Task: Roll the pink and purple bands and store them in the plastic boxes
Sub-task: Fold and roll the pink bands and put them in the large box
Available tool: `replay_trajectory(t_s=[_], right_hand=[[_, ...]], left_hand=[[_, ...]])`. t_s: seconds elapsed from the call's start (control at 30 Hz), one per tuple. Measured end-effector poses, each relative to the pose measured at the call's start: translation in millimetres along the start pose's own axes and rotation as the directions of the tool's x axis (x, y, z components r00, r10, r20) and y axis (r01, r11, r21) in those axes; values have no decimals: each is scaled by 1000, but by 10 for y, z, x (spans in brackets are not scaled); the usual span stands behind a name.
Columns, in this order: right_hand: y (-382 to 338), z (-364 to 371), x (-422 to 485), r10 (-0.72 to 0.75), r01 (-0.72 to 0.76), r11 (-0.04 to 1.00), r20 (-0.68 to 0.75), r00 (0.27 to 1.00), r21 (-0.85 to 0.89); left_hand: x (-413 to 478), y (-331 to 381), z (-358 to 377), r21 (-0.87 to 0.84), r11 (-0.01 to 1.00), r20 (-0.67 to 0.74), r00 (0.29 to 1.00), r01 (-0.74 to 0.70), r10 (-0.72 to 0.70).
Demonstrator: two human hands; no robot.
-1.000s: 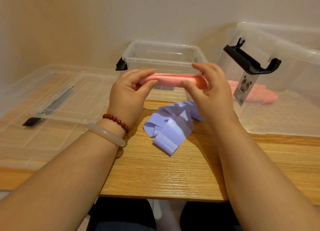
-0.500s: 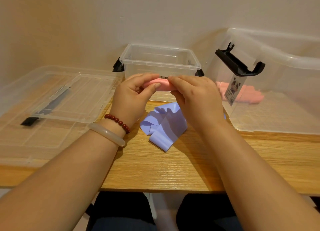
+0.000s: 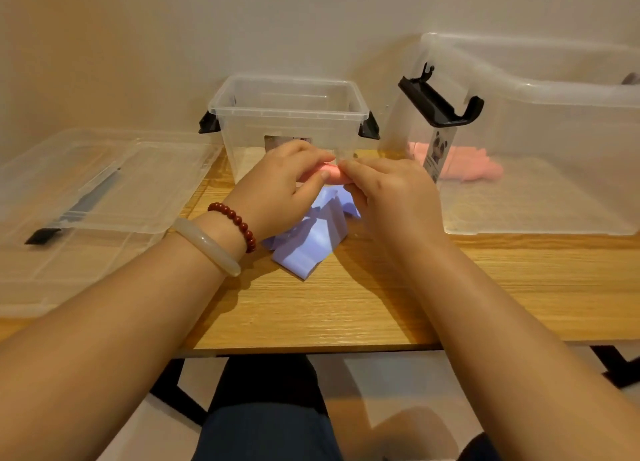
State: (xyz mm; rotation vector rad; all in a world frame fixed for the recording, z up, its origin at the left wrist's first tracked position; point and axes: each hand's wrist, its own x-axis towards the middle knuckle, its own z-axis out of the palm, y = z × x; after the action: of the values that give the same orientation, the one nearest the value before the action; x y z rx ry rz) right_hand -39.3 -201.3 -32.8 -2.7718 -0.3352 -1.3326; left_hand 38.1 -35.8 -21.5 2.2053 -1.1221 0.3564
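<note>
Wooden bench [image 3: 346,308] carrying, at far right, the large plastic box [image 3: 540,90], open, with pink rolls [image 3: 464,164] lying on its floor. At left, a clear lid [image 3: 104,183] lies flat. At far centre stands the small plastic box [image 3: 287,110], open; nothing shows inside it. Just in front of it, the left hand [image 3: 280,187] and right hand [image 3: 391,197] meet, fingers and thumbs of both curled round and pinching the pink band [image 3: 332,176], held above the bench as a compact roll, mostly hidden. Beneath the hands the purple band [image 3: 311,242] lies loose and crumpled on the bench. Both bands look thin, light, limp and probably springy; a roll is likely to unwind unless it is held across its wound edge, with the loose end trapped.
</note>
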Motion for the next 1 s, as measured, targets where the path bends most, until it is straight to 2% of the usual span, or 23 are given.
replay_trajectory(t_s=[0.13, 0.23, 0.47, 0.77, 1.0], right_hand=[[26, 84, 107, -37, 41, 998, -82, 996, 50], [34, 97, 238, -3, 8, 997, -65, 998, 80], [89, -24, 652, 88, -86, 990, -14, 996, 115], [223, -264, 1089, 129, -135, 983, 56, 990, 123], [281, -547, 1293, 145, -156, 982, 106, 984, 105]], left_hand=[[71, -8, -26, 112, 990, -73, 993, -82, 90], [157, 27, -102, 163, 982, -123, 986, -94, 115], [529, 80, -321, 177, 984, -93, 996, 5, 11], [864, 286, -564, 112, 988, -60, 994, 102, -96], [1001, 487, -757, 82, 990, -53, 993, 111, -107]])
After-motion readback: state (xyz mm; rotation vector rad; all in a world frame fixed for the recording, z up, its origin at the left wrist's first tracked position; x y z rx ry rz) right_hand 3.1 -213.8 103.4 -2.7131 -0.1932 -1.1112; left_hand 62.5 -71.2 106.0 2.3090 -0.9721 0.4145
